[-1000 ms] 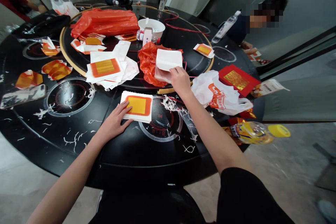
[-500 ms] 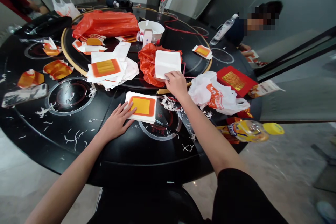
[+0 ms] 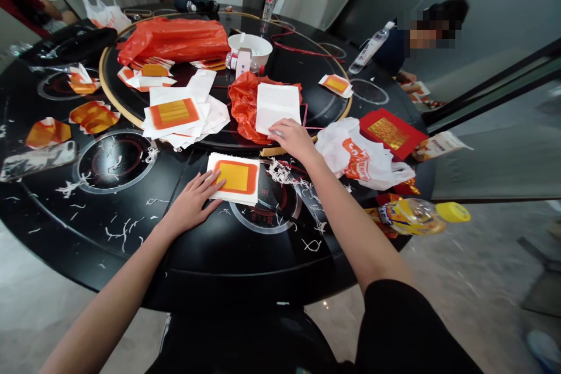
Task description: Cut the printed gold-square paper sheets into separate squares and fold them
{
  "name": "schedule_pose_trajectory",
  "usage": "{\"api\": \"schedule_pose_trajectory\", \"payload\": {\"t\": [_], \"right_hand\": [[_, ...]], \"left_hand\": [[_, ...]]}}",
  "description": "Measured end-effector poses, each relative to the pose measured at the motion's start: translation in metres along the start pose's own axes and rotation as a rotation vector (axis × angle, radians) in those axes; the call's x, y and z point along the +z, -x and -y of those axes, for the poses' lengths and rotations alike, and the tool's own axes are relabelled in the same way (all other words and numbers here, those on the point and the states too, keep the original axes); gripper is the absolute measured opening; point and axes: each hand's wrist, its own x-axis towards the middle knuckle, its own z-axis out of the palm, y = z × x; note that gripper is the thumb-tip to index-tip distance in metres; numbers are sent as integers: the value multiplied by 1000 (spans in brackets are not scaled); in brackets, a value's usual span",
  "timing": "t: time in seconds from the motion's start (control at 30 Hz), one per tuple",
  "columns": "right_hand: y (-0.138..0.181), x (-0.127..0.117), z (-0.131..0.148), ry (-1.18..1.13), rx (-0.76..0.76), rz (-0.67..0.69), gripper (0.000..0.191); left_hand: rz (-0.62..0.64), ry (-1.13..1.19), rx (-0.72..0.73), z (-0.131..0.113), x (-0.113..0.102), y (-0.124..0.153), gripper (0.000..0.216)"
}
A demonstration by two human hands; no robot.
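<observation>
1. Left hand (image 3: 191, 204) lies open, not gripping; fingertips rest on a printed orange-and-yellow paper stack (image 3: 232, 180), near on the black round table (image 3: 219, 280);
2. Right hand (image 3: 293, 141) lies open, not gripping; fingers touch a white paper stack (image 3: 278, 108), further right and far, on a crumpled orange plastic bag (image 3: 242, 111).

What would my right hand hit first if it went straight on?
Your right hand would meet the white paper stack first. Its fingers look right at the stack's near edge, maybe already touching; depth is unclear.
</observation>
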Motion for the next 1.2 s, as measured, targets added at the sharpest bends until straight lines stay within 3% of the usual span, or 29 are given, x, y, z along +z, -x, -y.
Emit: {"api": "schedule_pose_trajectory", "payload": {"t": [0.57,0.8,0.93,1.2], "right_hand": [[-1,15,-7,-35,-23,-165,28],[-1,16,-5,4,-21,-161,25],[0,18,2,148,-32,-123,28],[-17,24,8,263,148,-153,36]], "left_hand": [[19,-10,-8,1,0,0,56],[6,11,-11,1,0,-1,56],[2,26,-12,1,-1,-1,56],[12,36,-35,2,-2,-1,56]]}}
